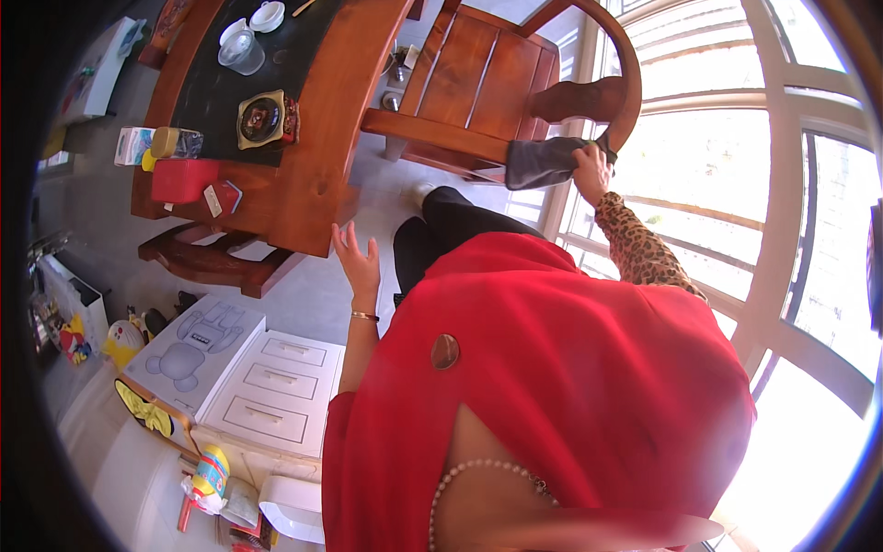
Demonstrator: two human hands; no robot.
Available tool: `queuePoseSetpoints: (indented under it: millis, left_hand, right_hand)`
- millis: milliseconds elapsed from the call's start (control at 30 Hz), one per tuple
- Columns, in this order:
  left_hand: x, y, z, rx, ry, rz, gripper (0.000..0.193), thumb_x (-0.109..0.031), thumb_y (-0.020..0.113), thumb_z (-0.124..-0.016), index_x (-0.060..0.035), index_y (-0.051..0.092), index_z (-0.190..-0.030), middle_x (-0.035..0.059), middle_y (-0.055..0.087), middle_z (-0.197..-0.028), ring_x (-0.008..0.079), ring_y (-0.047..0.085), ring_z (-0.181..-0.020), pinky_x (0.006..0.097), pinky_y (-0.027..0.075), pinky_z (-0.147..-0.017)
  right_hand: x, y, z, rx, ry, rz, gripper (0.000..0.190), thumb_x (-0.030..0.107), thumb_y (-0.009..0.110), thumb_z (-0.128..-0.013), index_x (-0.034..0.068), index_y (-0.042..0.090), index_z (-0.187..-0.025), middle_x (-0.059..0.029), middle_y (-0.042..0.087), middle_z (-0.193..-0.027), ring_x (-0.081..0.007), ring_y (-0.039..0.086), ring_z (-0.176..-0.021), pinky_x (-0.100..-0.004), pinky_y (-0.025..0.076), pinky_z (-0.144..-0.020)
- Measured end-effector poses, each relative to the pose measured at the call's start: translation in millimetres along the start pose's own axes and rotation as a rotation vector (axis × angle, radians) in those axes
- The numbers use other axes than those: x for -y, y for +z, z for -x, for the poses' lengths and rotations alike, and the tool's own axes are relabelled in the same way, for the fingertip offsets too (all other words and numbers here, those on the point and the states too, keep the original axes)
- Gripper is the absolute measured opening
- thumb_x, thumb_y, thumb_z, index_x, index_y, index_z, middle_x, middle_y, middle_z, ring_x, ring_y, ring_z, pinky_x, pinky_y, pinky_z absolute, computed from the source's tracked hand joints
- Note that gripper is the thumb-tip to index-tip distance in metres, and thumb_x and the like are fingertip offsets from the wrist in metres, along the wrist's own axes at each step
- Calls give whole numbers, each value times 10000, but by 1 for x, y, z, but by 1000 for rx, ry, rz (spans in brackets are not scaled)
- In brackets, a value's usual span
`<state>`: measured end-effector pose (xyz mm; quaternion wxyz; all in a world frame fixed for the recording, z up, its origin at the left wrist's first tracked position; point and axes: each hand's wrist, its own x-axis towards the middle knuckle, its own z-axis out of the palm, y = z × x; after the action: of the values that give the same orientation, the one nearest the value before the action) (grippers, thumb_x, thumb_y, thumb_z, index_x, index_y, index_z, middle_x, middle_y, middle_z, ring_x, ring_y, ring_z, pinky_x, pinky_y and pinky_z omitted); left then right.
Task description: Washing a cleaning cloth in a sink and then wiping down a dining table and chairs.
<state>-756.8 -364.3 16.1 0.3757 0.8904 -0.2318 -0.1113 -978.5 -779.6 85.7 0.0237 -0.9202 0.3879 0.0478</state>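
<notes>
My right hand (592,172), at the end of a leopard-print sleeve, grips one end of a dark grey cloth (538,162). The cloth lies against the arm of a reddish-brown wooden armchair (441,134), by the foot of its curved back. My left hand (357,259) is raised in the air with its fingers apart and holds nothing; a bracelet circles its wrist. It is near the corner of a wooden table (310,186) with a black top panel.
On the table are a clear plastic container (241,52), an ornate ashtray-like box (265,121), a red box (185,181) and a lidded jar (169,143). A second wooden chair (214,259) stands at the table's end. A white drawer cabinet (276,386) is at lower left, large windows at right.
</notes>
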Motion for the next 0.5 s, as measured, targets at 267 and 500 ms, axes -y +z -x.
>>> queuePoseSetpoints:
  millis: [267, 500]
  left_hand:
    - [-31, 20, 3, -72, -24, 4, 481, -136, 588, -803, -25, 414, -1237, 229, 301, -1318, 357, 365, -1190, 417, 337, -976]
    - [-75, 100, -8, 38, -141, 114, 519, -215, 599, -813, -24, 395, -1251, 222, 397, -1242, 343, 368, -1190, 405, 359, -954]
  right_hand:
    - [-69, 7, -43, -51, 82, -107, 314, 54, 509, -670, 120, 608, -960, -104, 508, -1081, -318, 447, -1035, -404, 379, -891]
    - [-112, 1, -96, -38, 11, 72, 248, 145, 523, -701, 171, 605, -934, -53, 518, -1084, -263, 458, -1030, -441, 341, -869]
